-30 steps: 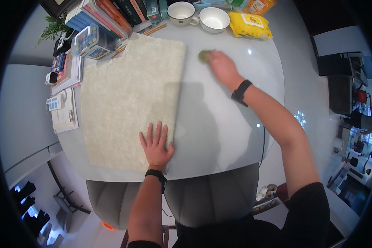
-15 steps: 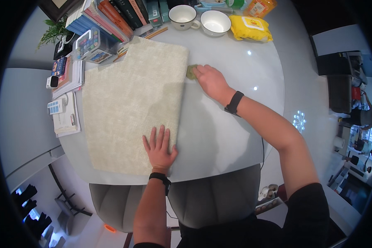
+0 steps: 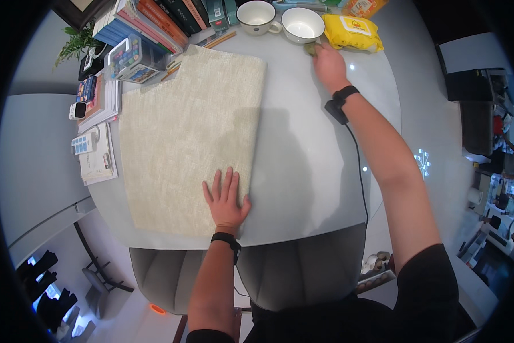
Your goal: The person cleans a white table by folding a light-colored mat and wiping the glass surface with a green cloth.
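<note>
A folded cream-beige tablecloth lies over the left and middle part of the white table. On its lower right corner, my left hand rests flat with fingers spread. My right hand reaches to the far side of the table, its fingers closed on a small olive-green pad pressed to the tabletop. Most of the pad hides under the fingers, so I cannot tell whether it is sponge or cloth. Just beyond that hand is a white bowl, with a yellow pack of wipes to its right.
A white handled mug stands left of the bowl. Books, a clear box of markers and stacked papers line the left edge. A black cable hangs from my right wrist. Grey chairs stand at the near edge.
My right hand has moved farther away and to the right with the pad, from beside the tablecloth's edge to just in front of the bowl. My left hand stays flat on the tablecloth.
</note>
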